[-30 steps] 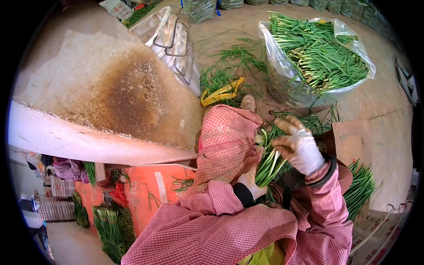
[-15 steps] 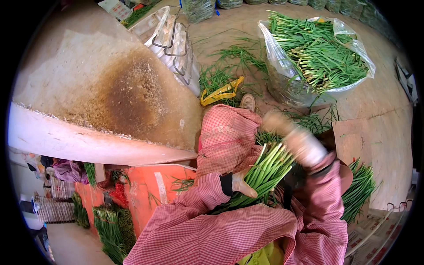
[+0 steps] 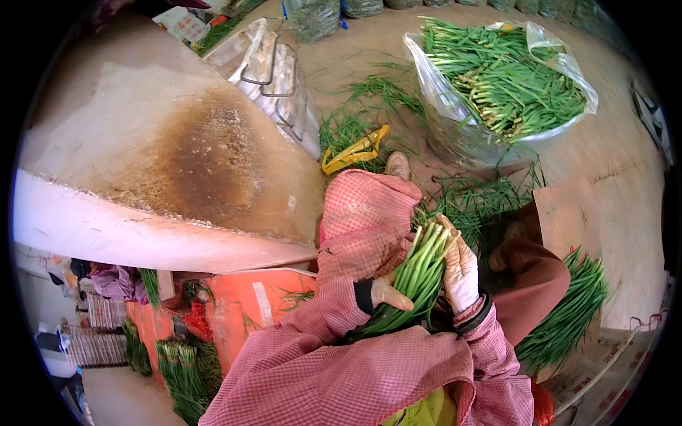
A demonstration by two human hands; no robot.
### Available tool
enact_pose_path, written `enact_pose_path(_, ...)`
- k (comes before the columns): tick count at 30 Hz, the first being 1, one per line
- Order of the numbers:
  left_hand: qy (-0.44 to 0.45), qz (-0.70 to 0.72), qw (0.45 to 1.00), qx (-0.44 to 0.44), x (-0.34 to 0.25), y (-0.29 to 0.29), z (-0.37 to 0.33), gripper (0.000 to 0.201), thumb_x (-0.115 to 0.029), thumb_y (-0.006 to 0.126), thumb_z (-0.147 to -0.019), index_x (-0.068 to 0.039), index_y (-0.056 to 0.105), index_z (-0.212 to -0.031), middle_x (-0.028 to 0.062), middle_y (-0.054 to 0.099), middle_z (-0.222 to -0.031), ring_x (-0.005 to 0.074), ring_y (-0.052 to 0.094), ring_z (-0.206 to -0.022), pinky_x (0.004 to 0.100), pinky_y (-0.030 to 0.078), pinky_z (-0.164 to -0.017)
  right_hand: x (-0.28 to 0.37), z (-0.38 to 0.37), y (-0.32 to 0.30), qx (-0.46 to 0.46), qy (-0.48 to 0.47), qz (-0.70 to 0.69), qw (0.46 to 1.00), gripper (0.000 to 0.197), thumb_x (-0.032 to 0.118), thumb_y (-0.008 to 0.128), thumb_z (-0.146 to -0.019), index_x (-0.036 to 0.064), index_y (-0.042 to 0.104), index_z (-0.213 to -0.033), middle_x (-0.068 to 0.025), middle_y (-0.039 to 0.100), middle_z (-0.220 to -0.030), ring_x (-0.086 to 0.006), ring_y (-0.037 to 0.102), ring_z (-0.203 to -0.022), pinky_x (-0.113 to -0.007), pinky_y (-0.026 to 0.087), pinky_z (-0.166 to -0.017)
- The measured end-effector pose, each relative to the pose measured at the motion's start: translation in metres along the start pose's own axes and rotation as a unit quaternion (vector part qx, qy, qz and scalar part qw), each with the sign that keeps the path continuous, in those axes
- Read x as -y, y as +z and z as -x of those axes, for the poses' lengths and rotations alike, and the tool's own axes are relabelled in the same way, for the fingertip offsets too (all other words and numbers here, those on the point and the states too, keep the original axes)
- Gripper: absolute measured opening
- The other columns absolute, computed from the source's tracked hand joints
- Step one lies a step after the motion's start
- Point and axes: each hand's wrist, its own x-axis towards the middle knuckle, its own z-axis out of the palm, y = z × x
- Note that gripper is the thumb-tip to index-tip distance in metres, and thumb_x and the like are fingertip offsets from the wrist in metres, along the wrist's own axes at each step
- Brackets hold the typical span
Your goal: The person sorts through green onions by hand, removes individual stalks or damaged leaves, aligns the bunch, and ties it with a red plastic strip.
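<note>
Right, both hands gloved, fingers wrapped round one bunch of green stalks (image 3: 415, 284) at centre frame, low. Right hand (image 3: 460, 270) clamps the pale stalk ends from the right side; left hand (image 3: 389, 292) grips from below left. Bunch rests against the pink checked lap. Upper right: clear plastic bag (image 3: 455, 121) full of stalks. Loose stalks on the floor between.
</note>
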Motion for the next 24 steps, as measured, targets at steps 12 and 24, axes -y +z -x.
enact_pose_path(12, -0.075, -0.353, 0.888, -0.284, 0.036, -0.034, 0.009, 0.070, -0.007, 0.073, -0.060, -0.005, 0.040, -0.122, 0.0062, 0.050, -0.112, 0.0163, 0.047, -0.103, 0.0304, 0.037, -0.089, 0.081, -0.011, 0.017, 0.175, -0.251, 0.646, 0.700, 0.072, 0.040, 0.068, -0.056, 0.0161, 0.045, -0.120, -0.0111, 0.033, -0.132, -0.0314, 0.027, -0.123, -0.047, 0.011, -0.102)
enact_pose_path(24, -0.022, -0.096, 0.993, -0.059, -0.006, 0.008, -0.005, 0.075, -0.010, 0.074, -0.060, -0.006, 0.036, -0.125, 0.0056, 0.051, -0.109, 0.0163, 0.053, -0.092, 0.0305, 0.044, -0.078, 0.047, -0.041, -0.114, -0.030, -0.070, 0.363, 0.929, 0.075, 0.039, 0.065, -0.070, 0.0044, 0.031, -0.127, -0.0158, 0.040, -0.125, -0.0277, 0.035, -0.116, -0.039, 0.029, -0.095)
